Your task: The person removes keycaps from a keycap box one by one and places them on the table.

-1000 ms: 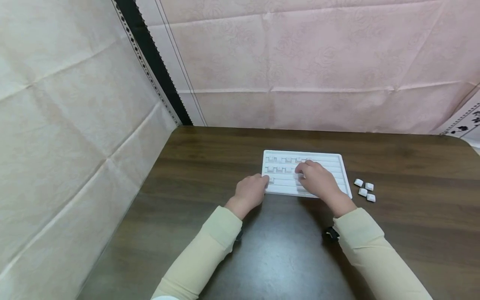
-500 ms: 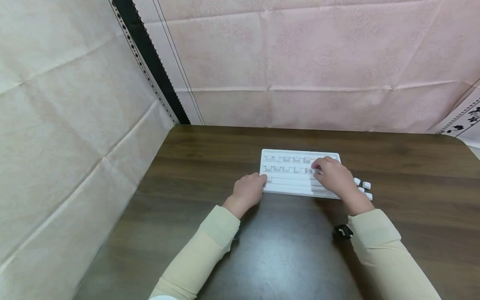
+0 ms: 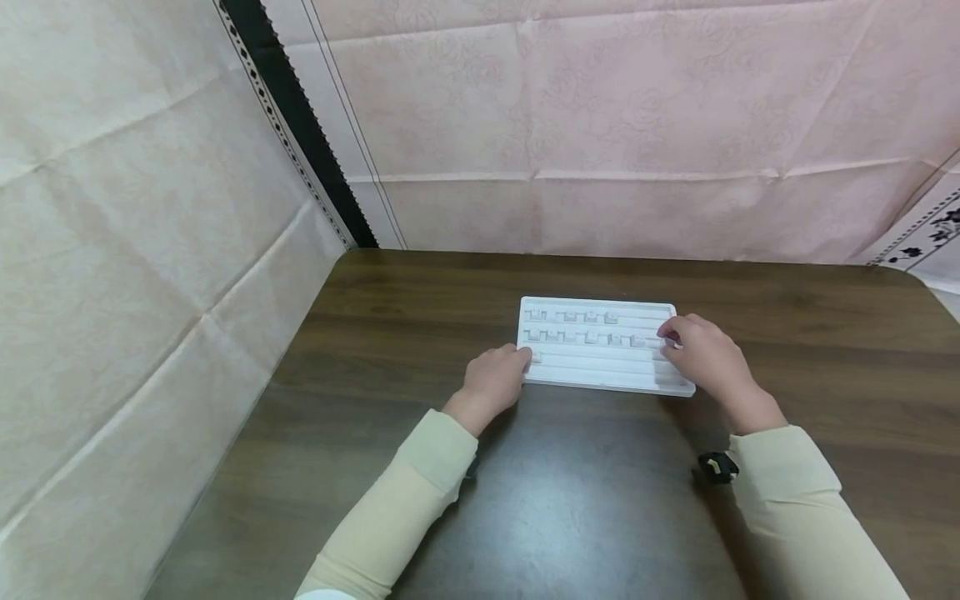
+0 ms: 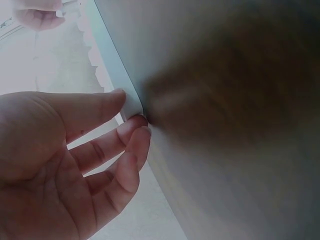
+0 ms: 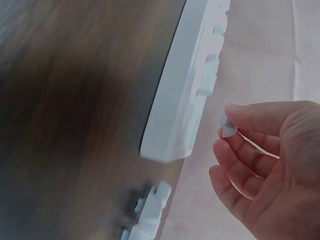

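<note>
"What lies furthest left of you?"

"A pale sheet [image 3: 112,250], toward nine o'clock in the head view. A dark band [image 3: 315,133] slants down between ten and eleven, and a pinkish sheet [image 3: 637,100] hangs behind the tabletop [image 3: 435,308], reaching round past one."

"And your left hand?"

"My left hand [image 3: 493,382] pinches the left edge of a white board [image 3: 592,375], between eight and nine o'clock from the board's middle. The left wrist view shows my thumb laid on the rim and my fingers curled beneath."

"Where is the board itself?"

"On the tabletop, between three and four o'clock from the middle of the head view. Small seated pieces [image 3: 570,317] stand along its two far rows; a single one sits at nine o'clock, near my left thumb."

"Your right hand?"

"My right hand [image 3: 705,354] is at the board's three o'clock, holding a small white piece [image 5: 229,129] between thumb and fingertip. In the right wrist view that piece is apart from the board. A black wrist device [image 3: 718,467] shows by my sleeve [image 3: 787,467], at about five o'clock from the board."

"Anything further right?"

"Loose white pieces [image 5: 150,215] on the tabletop, just past the board's right end, toward six o'clock in the right wrist view. My hand hides them from the head view."
</note>
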Available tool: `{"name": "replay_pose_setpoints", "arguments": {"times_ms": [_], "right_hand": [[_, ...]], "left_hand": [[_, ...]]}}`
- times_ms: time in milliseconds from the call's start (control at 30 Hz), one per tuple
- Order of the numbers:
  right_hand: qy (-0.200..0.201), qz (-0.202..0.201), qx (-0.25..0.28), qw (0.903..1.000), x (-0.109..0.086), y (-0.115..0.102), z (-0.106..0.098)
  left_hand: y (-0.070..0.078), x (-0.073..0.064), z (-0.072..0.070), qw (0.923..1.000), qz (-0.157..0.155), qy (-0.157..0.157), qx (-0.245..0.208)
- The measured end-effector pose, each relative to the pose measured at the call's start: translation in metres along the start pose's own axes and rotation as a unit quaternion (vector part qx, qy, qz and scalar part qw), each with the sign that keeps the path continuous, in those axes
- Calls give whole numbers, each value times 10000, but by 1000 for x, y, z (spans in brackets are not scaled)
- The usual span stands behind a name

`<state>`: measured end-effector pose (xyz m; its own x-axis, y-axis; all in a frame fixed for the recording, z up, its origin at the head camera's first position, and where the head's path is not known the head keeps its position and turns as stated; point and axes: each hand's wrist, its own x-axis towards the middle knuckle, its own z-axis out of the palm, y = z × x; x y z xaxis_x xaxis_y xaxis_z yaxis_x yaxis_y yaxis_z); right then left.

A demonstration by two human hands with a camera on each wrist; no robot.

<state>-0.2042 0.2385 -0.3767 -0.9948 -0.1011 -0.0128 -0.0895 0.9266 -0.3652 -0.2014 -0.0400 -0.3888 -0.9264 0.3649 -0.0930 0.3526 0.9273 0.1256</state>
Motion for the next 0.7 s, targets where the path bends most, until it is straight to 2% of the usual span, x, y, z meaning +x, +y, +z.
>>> {"name": "replay_pose_setpoints", "arguments": {"times_ms": [700], "right_hand": [[119, 327, 22, 9994, -16, 41, -7]], "left_hand": [[-1, 3, 2, 10000, 6, -57, -15]]}}
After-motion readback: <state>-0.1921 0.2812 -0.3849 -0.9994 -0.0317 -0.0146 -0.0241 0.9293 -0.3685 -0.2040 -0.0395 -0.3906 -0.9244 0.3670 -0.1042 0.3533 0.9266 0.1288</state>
